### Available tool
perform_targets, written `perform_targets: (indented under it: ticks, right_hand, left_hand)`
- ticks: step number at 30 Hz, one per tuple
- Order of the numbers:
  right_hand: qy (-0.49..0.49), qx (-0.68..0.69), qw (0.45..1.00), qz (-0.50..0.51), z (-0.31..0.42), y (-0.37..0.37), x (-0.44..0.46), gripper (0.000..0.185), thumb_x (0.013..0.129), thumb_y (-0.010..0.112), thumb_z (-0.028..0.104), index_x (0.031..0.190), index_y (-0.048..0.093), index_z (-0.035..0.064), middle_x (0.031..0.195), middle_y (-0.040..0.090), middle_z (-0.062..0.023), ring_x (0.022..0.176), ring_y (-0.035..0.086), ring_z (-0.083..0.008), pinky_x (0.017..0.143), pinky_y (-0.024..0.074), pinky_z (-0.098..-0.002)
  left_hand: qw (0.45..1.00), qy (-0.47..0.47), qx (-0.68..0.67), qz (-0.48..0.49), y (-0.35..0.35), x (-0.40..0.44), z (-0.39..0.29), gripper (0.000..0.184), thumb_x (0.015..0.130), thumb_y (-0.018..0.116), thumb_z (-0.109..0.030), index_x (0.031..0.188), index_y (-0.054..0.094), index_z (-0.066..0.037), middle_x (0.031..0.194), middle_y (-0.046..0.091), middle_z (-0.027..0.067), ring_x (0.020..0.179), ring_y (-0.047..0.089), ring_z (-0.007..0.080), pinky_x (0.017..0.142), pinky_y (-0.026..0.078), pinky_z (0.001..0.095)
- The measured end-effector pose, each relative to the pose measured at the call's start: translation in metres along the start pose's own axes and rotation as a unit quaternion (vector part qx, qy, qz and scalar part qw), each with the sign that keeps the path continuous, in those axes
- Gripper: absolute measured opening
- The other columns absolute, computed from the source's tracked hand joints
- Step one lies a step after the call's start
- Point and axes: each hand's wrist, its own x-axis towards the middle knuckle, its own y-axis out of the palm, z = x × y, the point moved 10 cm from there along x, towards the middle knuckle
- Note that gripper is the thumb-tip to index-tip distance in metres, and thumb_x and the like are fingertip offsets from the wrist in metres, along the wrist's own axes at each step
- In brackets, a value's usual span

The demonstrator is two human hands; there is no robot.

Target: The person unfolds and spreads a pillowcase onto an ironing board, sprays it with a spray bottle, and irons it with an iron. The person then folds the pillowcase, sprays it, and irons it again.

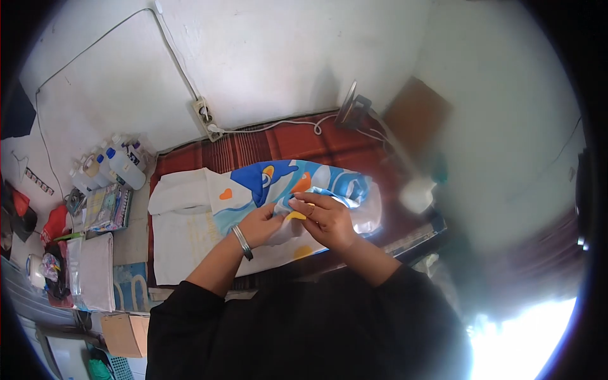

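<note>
Shirt (310,335) overlaps table's edge (411,242); fingers (322,201) pinch cloth (256,190).

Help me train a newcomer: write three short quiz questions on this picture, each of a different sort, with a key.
1. True or false: the left hand and the right hand both touch the printed cloth.

2. Where are the bottles in the picture?
a) right of the printed cloth
b) left of the printed cloth
c) on top of the printed cloth

3. Fill in the colour: the heart on the printed cloth is ____.

Key: 1. True. 2. b. 3. Orange.
</note>
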Motion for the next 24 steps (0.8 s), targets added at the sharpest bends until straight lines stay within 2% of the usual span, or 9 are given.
perform_targets:
  ticks: [7,10,13,14,16,18,21,23,24]
  right_hand:
    - [-0.045,0.016,0.999,0.001,-0.003,-0.046,-0.014,0.045,0.065,0.066,-0.005,0.107,0.064,0.0099,0.105,0.062,-0.0127,0.088,0.063,-0.0274,0.074,0.0525,-0.0329]
    - [-0.044,-0.006,0.999,-0.007,-0.01,-0.066,-0.024,0.033,0.075,0.062,-0.004,0.105,0.063,0.0075,0.107,0.061,-0.0135,0.088,0.062,-0.0233,0.076,0.0502,-0.0301]
    - [0.254,0.318,0.913,0.019,-0.081,-0.056,-0.054,0.016,0.094,0.046,0.014,0.1,0.056,0.0024,0.097,0.06,-0.0055,0.085,0.055,-0.0096,0.075,0.0442,-0.0241]
    - [0.251,0.316,0.915,0.017,-0.084,-0.061,-0.057,0.016,0.094,0.046,0.014,0.1,0.056,0.0024,0.097,0.06,-0.0055,0.085,0.055,-0.0096,0.075,0.0442,-0.0241]
    - [0.257,0.271,0.926,0.064,-0.086,-0.065,-0.061,0.019,0.096,0.042,0.016,0.098,0.055,0.0021,0.089,0.058,-0.0012,0.083,0.052,-0.0076,0.071,0.0436,-0.0245]
    - [0.306,0.239,0.912,0.133,-0.093,-0.06,-0.072,0.022,0.09,0.055,0.025,0.095,0.055,0.0038,0.088,0.061,-0.005,0.083,0.057,-0.0129,0.071,0.0441,-0.0277]
    - [0.213,-0.079,0.913,0.34,-0.074,-0.049,-0.086,0.051,0.062,0.075,0.038,0.101,0.057,0.0103,0.096,0.062,-0.0145,0.093,0.059,-0.0305,0.078,0.0455,-0.0378]
    - [0.198,-0.12,0.912,0.339,-0.091,-0.041,-0.117,0.049,0.064,0.073,0.036,0.103,0.058,0.0114,0.098,0.062,-0.014,0.094,0.059,-0.0299,0.078,0.0463,-0.0383]
    - [0.182,-0.163,0.908,0.341,-0.097,-0.04,-0.125,0.047,0.066,0.072,0.035,0.105,0.059,0.0125,0.1,0.062,-0.0134,0.094,0.059,-0.0293,0.078,0.0471,-0.0388]
  left_hand:
    - [0.906,-0.059,0.412,0.07,0.043,0.027,-0.038,0.037,0.083,0.057,-0.032,0.111,0.059,-0.009,0.098,0.065,0.0127,0.097,0.061,0.0239,0.083,0.046,0.0337]
    - [0.961,0.017,0.266,-0.072,0.001,0.078,-0.006,0.034,0.086,0.051,-0.028,0.116,0.058,-0.014,0.102,0.064,0.0125,0.099,0.06,0.0236,0.084,0.046,0.0327]
    - [0.959,0.025,0.195,-0.205,-0.044,0.074,-0.053,0.036,0.088,0.041,-0.013,0.122,0.053,-0.014,0.107,0.063,0.0117,0.097,0.06,0.0188,0.086,0.046,0.0307]
    - [0.95,0.017,0.175,-0.26,-0.073,0.077,-0.05,0.036,0.09,0.039,-0.015,0.122,0.053,-0.014,0.108,0.062,0.0124,0.098,0.06,0.019,0.086,0.046,0.0311]
    - [0.924,0.114,0.132,-0.34,-0.113,0.066,-0.075,0.035,0.089,0.039,-0.016,0.12,0.054,-0.01,0.106,0.063,0.0127,0.097,0.06,0.0202,0.084,0.047,0.0323]
    - [0.871,0.032,0.293,-0.394,-0.158,0.053,-0.085,0.039,0.089,0.041,-0.032,0.113,0.057,-0.006,0.106,0.061,0.0203,0.101,0.058,0.0304,0.085,0.044,0.0373]
    - [0.816,-0.031,0.391,-0.425,-0.205,0.044,-0.083,0.042,0.088,0.043,-0.038,0.107,0.059,-0.004,0.103,0.061,0.0229,0.099,0.058,0.0343,0.084,0.044,0.0392]
    - [0.869,0.12,0.161,-0.453,-0.2,0.014,-0.106,0.042,0.084,0.052,-0.041,0.103,0.06,-0.005,0.097,0.063,0.0213,0.094,0.059,0.0348,0.081,0.044,0.0397]
    - [0.855,0.112,0.276,-0.425,-0.174,0.001,-0.13,0.042,0.08,0.057,-0.042,0.102,0.061,-0.006,0.095,0.063,0.0198,0.092,0.059,0.0343,0.081,0.045,0.0399]
